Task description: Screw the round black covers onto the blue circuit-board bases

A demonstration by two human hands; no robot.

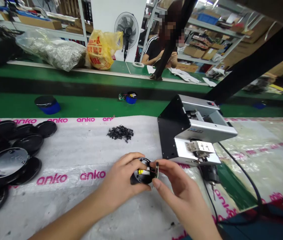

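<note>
Between my hands, just above the covered bench, is a round black housing with its inside facing up and right. A yellow and silver battery and thin wires show within it. My left hand is closed around the housing's left side. The thumb and fingers of my right hand pinch a small circuit board at the housing's right rim. A heap of small black parts lies beyond my hands.
Black round covers are piled at left. A silver and black machine with a cable stands at right. On the green belt sit a blue-black unit and another with its board out. A person sits across.
</note>
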